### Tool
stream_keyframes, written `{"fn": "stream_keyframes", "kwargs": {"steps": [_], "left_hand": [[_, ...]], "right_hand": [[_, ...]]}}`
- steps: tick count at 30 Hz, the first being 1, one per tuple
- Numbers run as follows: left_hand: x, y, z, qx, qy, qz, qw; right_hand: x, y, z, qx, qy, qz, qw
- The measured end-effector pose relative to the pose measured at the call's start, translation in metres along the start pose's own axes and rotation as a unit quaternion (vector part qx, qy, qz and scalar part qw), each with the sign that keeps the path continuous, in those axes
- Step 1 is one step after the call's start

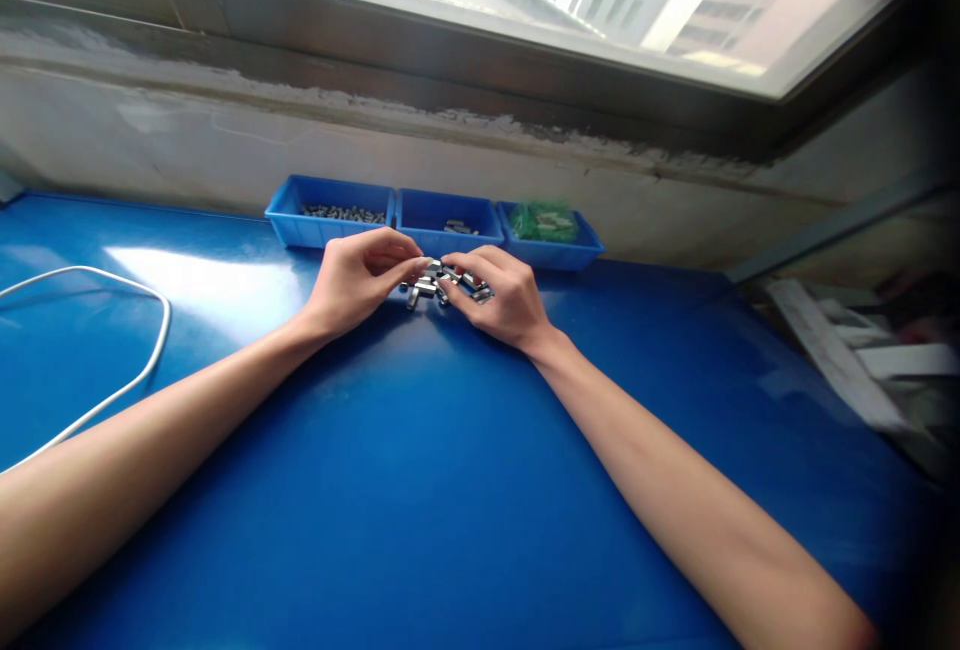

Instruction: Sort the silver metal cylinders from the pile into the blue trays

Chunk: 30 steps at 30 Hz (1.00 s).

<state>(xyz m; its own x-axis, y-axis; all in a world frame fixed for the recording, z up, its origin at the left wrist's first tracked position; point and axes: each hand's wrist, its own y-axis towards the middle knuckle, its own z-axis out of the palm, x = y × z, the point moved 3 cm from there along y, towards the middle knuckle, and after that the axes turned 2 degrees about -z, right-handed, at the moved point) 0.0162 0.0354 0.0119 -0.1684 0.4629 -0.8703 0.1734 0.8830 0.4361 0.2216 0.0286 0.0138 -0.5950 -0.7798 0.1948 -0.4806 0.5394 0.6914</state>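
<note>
Several short, shiny metal pieces (426, 286) lie in a small pile on the blue tabletop (420, 470), just in front of the blue bins. Over the pile's left side is my left hand (360, 275), its thumb and fingertips brought together in a pinch. My right hand (499, 292) curls over the right side, with thumb and forefinger close together among the pieces. The two sets of fingertips nearly meet. Whatever sits between the fingers is too small and too covered to make out.
Three joined blue bins stand against the wall: the left bin (279, 202) with many small metal parts, the middle bin (450, 202) with a few metal pieces, the right bin (577, 252) with a green mesh bundle (544, 220). A white cable (161, 330) loops at left.
</note>
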Motion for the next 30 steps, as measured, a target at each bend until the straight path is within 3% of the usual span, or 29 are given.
{"fn": "stream_keyframes", "kwargs": {"steps": [9,15,20,25,30], "left_hand": [[-0.003,-0.002,0.005,0.054,-0.058,-0.025,0.997],[0.001,-0.002,0.006,0.066,-0.043,-0.030,0.996],[-0.001,0.000,0.006,0.056,0.012,0.008,0.998],[-0.004,0.002,0.004,0.003,0.169,0.083,0.982],[-0.001,-0.002,0.007,0.030,0.278,0.098,0.955]], "right_hand": [[-0.002,-0.002,0.002,-0.001,0.003,-0.039,0.999],[-0.001,-0.001,0.002,0.001,0.007,-0.030,1.000],[-0.001,-0.001,0.002,-0.014,-0.013,-0.020,1.000],[-0.013,-0.001,-0.003,-0.116,-0.064,0.090,0.987],[-0.034,-0.004,-0.005,-0.175,-0.084,0.230,0.954]]}}
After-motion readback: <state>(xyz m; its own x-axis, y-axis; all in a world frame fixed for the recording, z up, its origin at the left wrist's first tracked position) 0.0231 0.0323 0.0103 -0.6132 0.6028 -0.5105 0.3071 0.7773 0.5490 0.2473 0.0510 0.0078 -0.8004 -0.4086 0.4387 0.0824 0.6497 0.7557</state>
